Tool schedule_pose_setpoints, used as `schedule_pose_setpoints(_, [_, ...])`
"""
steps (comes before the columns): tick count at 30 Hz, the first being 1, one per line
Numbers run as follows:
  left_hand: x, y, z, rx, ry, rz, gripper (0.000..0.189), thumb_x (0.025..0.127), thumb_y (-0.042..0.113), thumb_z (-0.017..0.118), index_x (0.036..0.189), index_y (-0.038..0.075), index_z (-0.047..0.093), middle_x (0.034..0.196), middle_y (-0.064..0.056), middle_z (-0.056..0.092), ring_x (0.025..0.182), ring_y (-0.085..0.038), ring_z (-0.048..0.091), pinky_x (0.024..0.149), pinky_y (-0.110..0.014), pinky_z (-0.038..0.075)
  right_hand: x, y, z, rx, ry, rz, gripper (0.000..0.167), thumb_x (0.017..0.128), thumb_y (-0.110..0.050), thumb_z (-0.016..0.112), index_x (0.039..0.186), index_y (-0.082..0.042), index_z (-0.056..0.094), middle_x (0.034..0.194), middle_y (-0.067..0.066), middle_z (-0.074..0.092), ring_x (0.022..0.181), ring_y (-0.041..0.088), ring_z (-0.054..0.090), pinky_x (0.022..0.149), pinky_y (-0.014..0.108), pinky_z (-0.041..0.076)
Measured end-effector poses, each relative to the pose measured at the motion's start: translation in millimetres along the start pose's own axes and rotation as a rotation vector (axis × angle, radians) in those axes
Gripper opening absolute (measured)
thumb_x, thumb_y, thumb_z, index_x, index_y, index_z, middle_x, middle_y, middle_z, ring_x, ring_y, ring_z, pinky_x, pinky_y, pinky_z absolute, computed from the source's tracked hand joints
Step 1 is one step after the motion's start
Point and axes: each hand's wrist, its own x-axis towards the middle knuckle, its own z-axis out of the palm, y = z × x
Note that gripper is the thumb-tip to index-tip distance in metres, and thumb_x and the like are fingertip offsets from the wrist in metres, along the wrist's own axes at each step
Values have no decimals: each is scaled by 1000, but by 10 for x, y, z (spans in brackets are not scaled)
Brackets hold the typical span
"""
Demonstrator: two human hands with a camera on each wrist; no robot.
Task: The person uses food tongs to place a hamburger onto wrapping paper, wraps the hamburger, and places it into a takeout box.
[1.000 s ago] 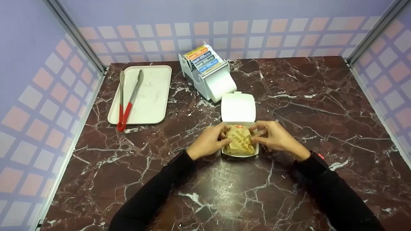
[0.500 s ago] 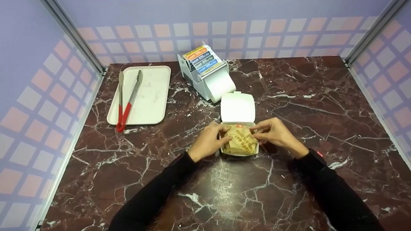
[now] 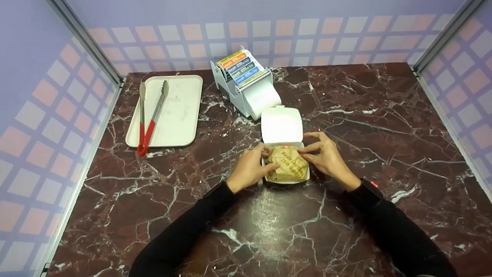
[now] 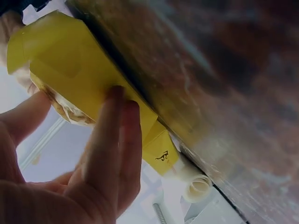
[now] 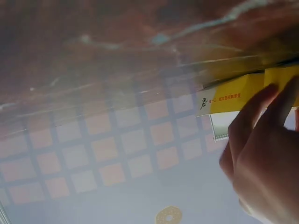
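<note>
A burger in printed tan paper (image 3: pixel 289 164) sits in the lower half of a small burger box (image 3: pixel 282 125), whose white-lined lid stands folded back. At the box's left side, my left hand (image 3: pixel 248 166) grips it, thumb over the wrapped burger. The left wrist view shows those fingers along the yellow outer wall (image 4: pixel 70 51), the thumb tip by the wrapper (image 4: pixel 67 109). My right hand (image 3: pixel 327 158) pinches the right side near the hinge, thumb and fingertips close together. In the right wrist view its fingers partly cover the yellow box side (image 5: pixel 236 95).
Behind the lid stands a label dispenser (image 3: pixel 246 82) with a white roll. At the back left, red-handled tongs (image 3: pixel 150 130) lie across a white tray (image 3: pixel 180 111). Patterned walls (image 3: pixel 265 30) border the dark marble table (image 3: pixel 365 134) on three sides.
The wrapped burger sits slightly flatter and squarer in the box. My right fingers have shifted up along the box's right side toward the hinge. The left hand stays at its side.
</note>
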Motion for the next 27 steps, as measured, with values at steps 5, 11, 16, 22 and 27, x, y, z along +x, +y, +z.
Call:
schedule_pose_setpoints(5, [29,-30,-33,-28,-12,-31,44,87,31,84,121,12,64,125,-13,72,114,-28,69,103,-47,55,65,31,-10,70,-67,97,16,82,-1,84,98,-3,82,136,25,66,129,46,60,114,55,45])
schedule_pose_setpoints(11, [72,-70,-55,-84,-10,-42,52,84,30,86,124,11,59,126,-11,71,118,-30,63,105,-49,51,92,62,-19,163,-94,164,20,83,1,83,102,-2,81,123,22,73,119,39,69,93,26,59])
schedule_pose_setpoints(16, [108,-96,-68,-149,10,-49,66,79,25,91,129,5,54,135,-13,51,109,-29,61,91,-39,57,92,59,-3,200,-78,160,19,82,3,83,101,1,81,131,26,68,114,37,71,81,12,58])
schedule_pose_setpoints(22, [123,-95,-66,-230,25,-102,125,71,24,96,163,8,13,161,-15,38,114,-28,63,93,-39,59,81,46,21,187,-38,174,26,82,2,84,106,4,74,122,22,74,84,18,75,73,13,58])
schedule_pose_setpoints(27, [115,-99,-69,-265,7,-47,133,74,18,93,166,10,-3,166,-14,35,122,-32,64,102,-44,57,66,38,41,212,7,164,60,81,6,83,133,3,54,122,23,73,87,35,75,74,20,60])
